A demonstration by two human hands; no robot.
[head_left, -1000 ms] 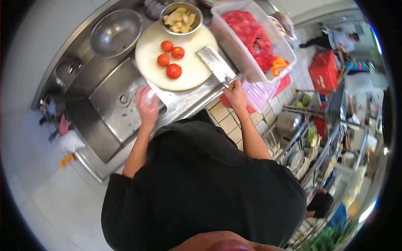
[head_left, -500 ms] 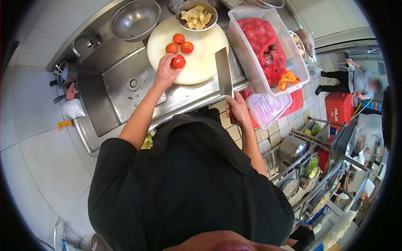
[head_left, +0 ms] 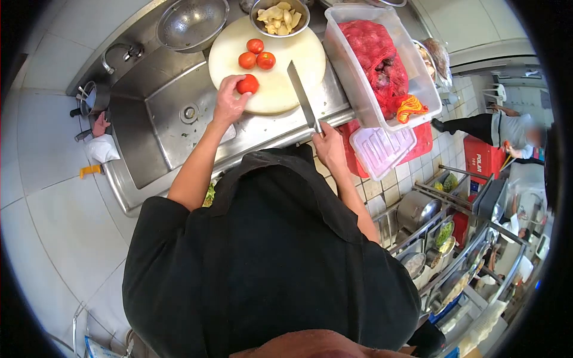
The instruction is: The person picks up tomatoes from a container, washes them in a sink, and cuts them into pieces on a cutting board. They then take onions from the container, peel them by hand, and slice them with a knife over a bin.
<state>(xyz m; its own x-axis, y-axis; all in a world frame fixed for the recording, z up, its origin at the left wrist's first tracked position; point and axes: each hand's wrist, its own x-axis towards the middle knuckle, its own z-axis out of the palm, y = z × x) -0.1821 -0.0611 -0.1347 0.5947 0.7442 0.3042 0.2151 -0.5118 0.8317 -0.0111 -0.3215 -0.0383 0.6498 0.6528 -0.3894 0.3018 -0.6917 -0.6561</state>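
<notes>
My left hand (head_left: 230, 101) grips a red tomato (head_left: 248, 84) at the near left part of the round white cutting board (head_left: 280, 89). Three more tomatoes (head_left: 265, 60) sit close together just beyond it. In my right hand (head_left: 329, 145) is the handle of a cleaver (head_left: 304, 95), whose blade points away from me above the board's right side. The blade is apart from the tomatoes. A metal bowl (head_left: 253, 24) of peeled, pale yellow pieces stands at the board's far edge.
To the left lies a steel sink (head_left: 128, 146) with a faucet (head_left: 122, 52); a colander (head_left: 192, 24) rests behind it. At right, a plastic bin (head_left: 358, 89) holds a red mesh sack (head_left: 373, 53). Shelves with pots (head_left: 418, 209) stand at lower right, and a person (head_left: 507, 128) is farther off.
The cleaver has swung left and turned, so its blade looks narrower. My left hand and its tomato have shifted slightly left and nearer to me. The distant person has changed stance.
</notes>
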